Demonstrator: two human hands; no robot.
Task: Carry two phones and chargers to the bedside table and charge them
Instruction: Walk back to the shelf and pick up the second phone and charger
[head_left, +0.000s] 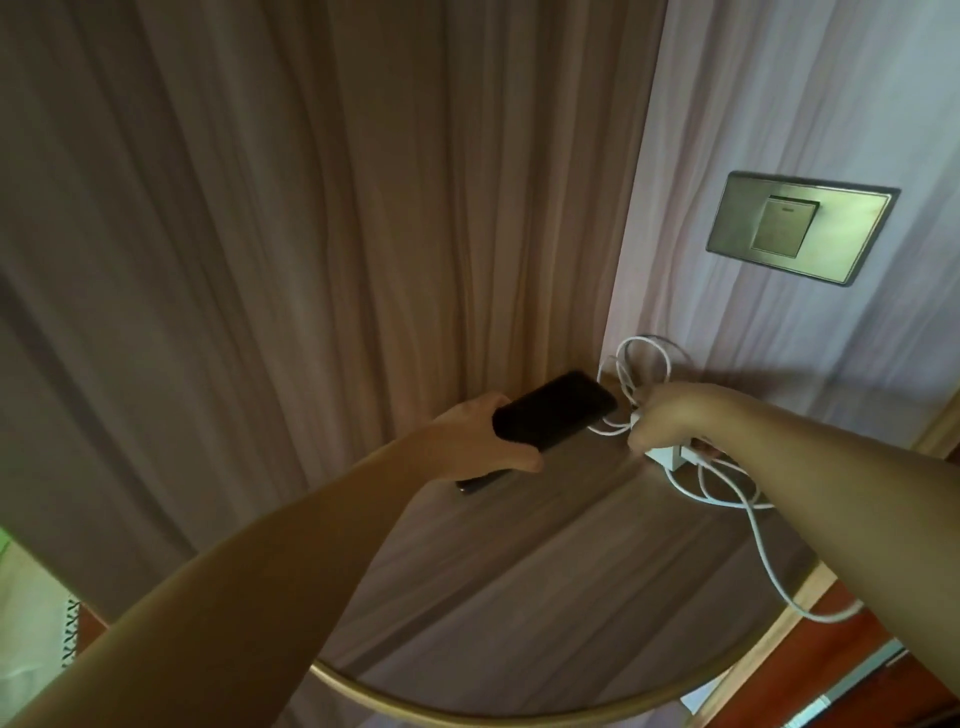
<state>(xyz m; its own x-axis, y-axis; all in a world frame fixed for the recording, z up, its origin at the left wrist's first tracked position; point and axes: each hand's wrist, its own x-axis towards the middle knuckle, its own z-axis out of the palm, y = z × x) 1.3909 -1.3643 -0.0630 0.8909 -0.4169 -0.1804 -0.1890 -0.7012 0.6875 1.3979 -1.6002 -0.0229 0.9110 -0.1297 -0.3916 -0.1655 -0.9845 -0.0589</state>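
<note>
Curtain (311, 234), pinkish-brown and pleated, fills the field from 9 to 12 o'clock; a pale wall (779, 130) occupies the 1 to 3 o'clock sector and bears a brass-toned switch plate (800, 234). Bedside table (519, 571), round with a wood-grain top and a gold rim, spans the lower centre from 5 to 7 o'clock. Two bare forearms enter from 7 and 4 o'clock and converge above the table's far edge. Left hand (478, 441) is closed around a black phone (556, 410), thumb wrapped over the near long edge, fingers behind; the phone projects from the grip toward 2 o'clock, screen side up and dark. A second dark phone (480, 482) shows only as a thin edge just below the left hand, at its 6 o'clock; whether it lies on the table or is held cannot be told. Right hand (670, 421) is curled shut on a bundle of white charger cables (727, 493), whose loops rise at the hand's 11 o'clock and trail toward 5 o'clock past the table rim. A white charger plug (670, 457) sits directly under the right hand, at its 6 o'clock, touching the tabletop.
</note>
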